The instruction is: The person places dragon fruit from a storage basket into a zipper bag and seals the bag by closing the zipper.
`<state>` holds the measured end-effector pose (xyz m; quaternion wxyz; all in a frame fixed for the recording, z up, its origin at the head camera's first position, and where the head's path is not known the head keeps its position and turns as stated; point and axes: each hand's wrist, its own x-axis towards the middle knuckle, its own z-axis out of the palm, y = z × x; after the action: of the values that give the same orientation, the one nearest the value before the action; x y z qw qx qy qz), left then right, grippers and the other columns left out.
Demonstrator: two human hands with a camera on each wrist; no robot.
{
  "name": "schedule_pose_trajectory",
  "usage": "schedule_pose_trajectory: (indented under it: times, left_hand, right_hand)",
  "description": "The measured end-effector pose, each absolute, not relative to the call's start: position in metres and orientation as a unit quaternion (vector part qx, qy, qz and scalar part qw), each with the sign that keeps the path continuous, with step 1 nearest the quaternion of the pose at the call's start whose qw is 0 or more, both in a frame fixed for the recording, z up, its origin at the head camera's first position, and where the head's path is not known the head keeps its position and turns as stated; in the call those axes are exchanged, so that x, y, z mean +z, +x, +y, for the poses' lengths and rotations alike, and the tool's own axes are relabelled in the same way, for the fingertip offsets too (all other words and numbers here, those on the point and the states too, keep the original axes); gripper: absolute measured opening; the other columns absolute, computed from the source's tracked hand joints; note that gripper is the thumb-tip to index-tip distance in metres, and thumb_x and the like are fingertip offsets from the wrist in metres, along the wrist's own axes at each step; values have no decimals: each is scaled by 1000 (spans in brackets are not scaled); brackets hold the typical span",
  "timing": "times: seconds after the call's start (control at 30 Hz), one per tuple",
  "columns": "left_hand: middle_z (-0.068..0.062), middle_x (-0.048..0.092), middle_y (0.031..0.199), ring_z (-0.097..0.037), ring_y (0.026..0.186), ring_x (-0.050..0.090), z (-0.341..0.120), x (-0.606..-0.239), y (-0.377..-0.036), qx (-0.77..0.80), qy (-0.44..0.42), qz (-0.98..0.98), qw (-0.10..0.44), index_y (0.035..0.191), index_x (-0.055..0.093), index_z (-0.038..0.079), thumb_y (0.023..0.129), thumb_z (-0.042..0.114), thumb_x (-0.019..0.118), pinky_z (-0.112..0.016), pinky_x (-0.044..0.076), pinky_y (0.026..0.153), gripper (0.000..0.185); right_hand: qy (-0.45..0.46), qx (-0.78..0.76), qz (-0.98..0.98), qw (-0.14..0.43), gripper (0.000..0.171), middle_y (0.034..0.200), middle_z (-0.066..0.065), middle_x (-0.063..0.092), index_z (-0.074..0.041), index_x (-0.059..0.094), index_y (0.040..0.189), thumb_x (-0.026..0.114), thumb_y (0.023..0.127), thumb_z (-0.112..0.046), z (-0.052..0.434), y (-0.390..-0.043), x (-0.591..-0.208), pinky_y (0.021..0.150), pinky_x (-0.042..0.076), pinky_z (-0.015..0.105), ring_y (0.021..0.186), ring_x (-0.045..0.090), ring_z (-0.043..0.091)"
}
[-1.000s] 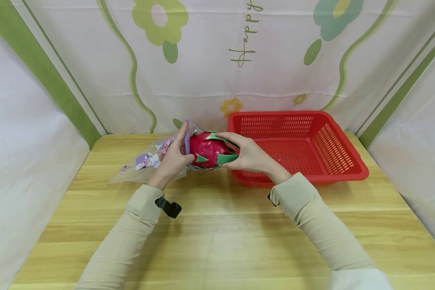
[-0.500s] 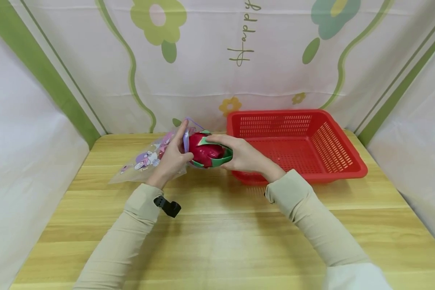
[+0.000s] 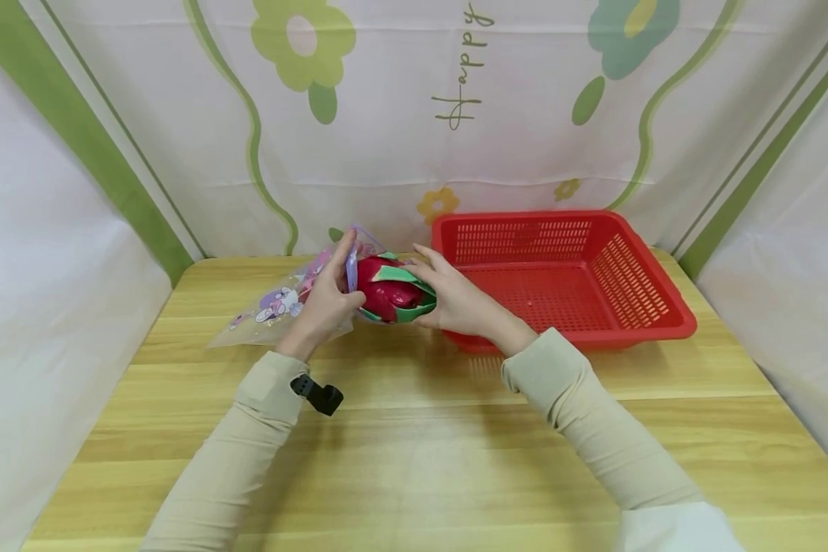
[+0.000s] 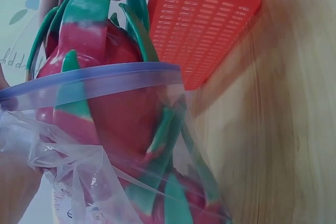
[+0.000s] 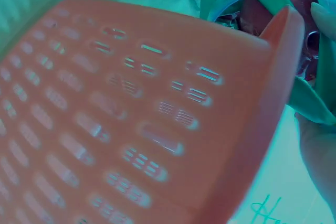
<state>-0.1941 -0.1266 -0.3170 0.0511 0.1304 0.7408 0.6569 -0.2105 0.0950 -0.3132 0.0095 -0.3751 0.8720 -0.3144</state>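
A red dragon fruit (image 3: 389, 297) with green-tipped scales sits partly in the mouth of a clear zip bag (image 3: 276, 310) with a purple zip strip and cartoon prints. My left hand (image 3: 323, 308) holds the bag at its mouth, index finger stretched along the rim and thumb against the fruit. From the other side, my right hand (image 3: 465, 304) grips the fruit's leafy end, thumb and fingers on the green scales. In the left wrist view the fruit (image 4: 84, 43) sticks out past the zip strip (image 4: 105, 72), and more red and green shows deeper in the bag.
A red perforated plastic basket (image 3: 579, 337) stands at the back right of the wooden table (image 3: 414, 460), just beside my right hand. White curtains (image 3: 379, 100) printed with flowers hang behind and at both sides.
My right hand has moved slightly left with the dragon fruit, which has shifted toward the bag and turned a little. The right index finger has lifted. My left hand has stayed nearly still.
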Motion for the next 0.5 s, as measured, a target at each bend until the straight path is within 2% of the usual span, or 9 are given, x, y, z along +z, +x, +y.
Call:
schedule_pose_trajectory:
  times: [0.2,0.37,0.43,0.5]
  left_hand:
    - [5,2,163,-18,149,12,-127,-317,-193,653,131,744,47,155,5,21,76,-15,46,-49,35,110,96]
    - [7,0,163,-19,150,9,-126,-314,-193,640,132,755,42,155,5,21,76,-14,48,-47,40,107,97]
    - [7,-1,163,-18,150,7,-126,-313,-192,632,134,763,38,155,5,20,76,-14,49,-40,45,104,97]
    - [7,-1,163,-15,150,6,-126,-311,-192,632,132,763,36,155,5,20,74,-15,48,-30,52,95,98]
  right_hand:
    - [-338,-305,889,42,75,146,18,39,-11,44,142,79,76,-17,98,-211,-317,97,50,47,127,46,35]
    - [-333,-306,890,53,74,138,15,48,-14,40,144,76,80,-22,98,-211,-319,94,52,44,119,49,29]
    - [-336,-310,888,50,72,138,15,48,-15,41,144,75,81,-22,97,-211,-320,95,52,44,120,50,29]
    - [-341,-311,886,40,69,139,14,48,-16,43,143,75,82,-21,96,-210,-320,96,52,44,120,51,29]
